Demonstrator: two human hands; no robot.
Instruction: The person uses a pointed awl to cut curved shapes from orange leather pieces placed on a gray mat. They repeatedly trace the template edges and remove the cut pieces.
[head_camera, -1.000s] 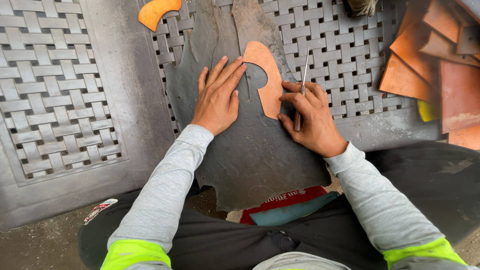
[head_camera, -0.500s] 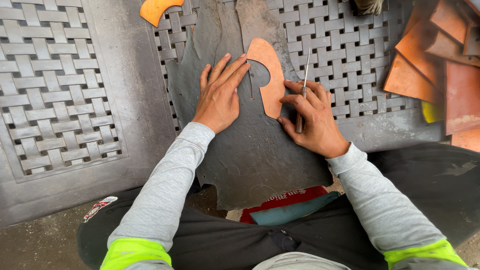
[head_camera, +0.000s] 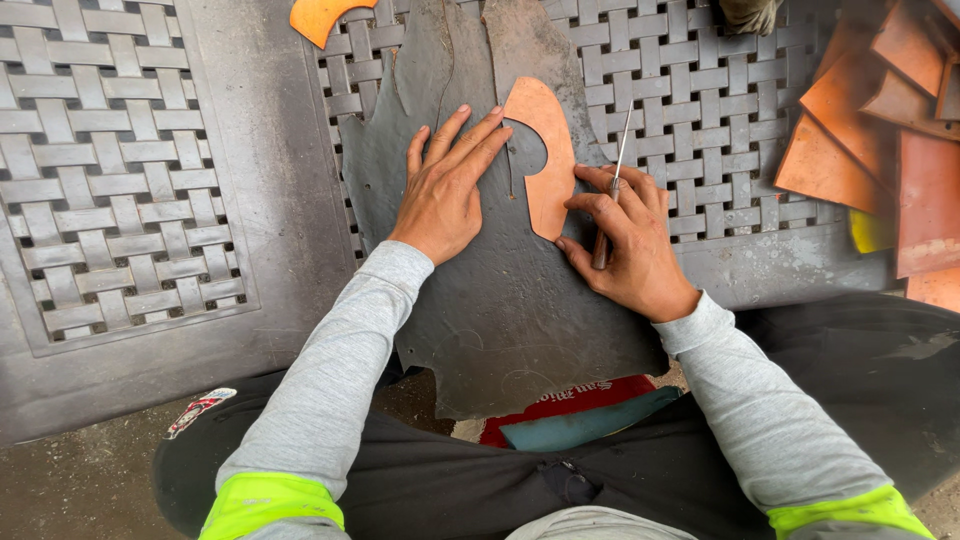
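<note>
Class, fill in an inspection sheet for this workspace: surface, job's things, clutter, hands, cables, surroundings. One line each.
Surface: grey woven-pattern mat, worn and dusty.
Job's things: dark leather sheet lying flat on the mat; orange template on top of it; thin metal tool.
Clutter: orange scrap at the top edge; stack of orange pieces on the right.
Hands: left hand flat, fingertips at the template's edge; right hand grips the tool beside the template.
Cables: nothing seen.
Surroundings: bare ground below the mat; red and teal item under the sheet.
</note>
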